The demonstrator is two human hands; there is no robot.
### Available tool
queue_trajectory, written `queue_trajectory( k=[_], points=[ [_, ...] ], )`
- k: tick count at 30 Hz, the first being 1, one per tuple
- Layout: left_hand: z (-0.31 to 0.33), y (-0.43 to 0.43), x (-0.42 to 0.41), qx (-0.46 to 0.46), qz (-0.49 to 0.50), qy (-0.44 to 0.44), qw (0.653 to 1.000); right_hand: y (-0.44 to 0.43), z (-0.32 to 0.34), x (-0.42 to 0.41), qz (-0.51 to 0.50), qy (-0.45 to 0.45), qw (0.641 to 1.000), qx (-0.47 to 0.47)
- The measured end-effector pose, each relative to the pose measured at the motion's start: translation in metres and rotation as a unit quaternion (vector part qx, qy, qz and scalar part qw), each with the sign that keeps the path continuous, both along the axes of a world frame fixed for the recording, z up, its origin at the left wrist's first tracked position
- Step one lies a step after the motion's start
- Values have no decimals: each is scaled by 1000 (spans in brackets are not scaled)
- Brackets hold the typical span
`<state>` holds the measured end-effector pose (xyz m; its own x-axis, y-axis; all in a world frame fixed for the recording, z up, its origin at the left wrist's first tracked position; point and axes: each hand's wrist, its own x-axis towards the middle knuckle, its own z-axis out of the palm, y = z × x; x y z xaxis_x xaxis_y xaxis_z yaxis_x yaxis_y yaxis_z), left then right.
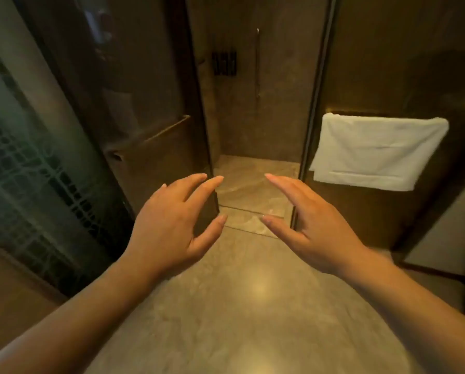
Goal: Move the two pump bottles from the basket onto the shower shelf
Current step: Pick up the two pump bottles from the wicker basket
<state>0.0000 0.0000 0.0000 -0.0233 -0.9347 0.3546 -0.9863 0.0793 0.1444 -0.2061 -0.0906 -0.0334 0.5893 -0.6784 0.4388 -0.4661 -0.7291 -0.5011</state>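
Note:
My left hand (172, 225) and my right hand (309, 228) are held out in front of me, palms facing each other, fingers spread, both holding nothing. They hover over the marble floor at the open doorway of a shower stall. On the stall's far wall hangs a small dark rack (224, 63) with dark bottle-like shapes in it; it is too dim to tell what they are. No basket is in view.
The glass shower door (134, 109) stands open on the left, with a bar handle (155, 136) across it. A glass panel on the right carries a folded white towel (379, 152). A thin shower rail (257, 63) runs down the back wall. A raised sill (253, 211) crosses the stall entrance.

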Motion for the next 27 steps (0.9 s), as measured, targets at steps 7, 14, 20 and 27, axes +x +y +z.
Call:
queue_trajectory(
  k=[7, 14, 20, 27],
  points=[
    [-42, -45, -61, 54, -141, 8, 988, 25, -43, -78, -153, 39, 985, 67],
    [-70, -75, -151, 85, -305, 23, 948, 75, -57, -169, -324, 35, 935, 136],
    [-73, -78, -249, 86, -441, 33, 893, 134, -58, -244, -430, 20, 889, 156],
    [-68, -59, -368, 87, -539, 42, 837, 189, -56, -328, -529, -12, 835, 151]
  ],
)
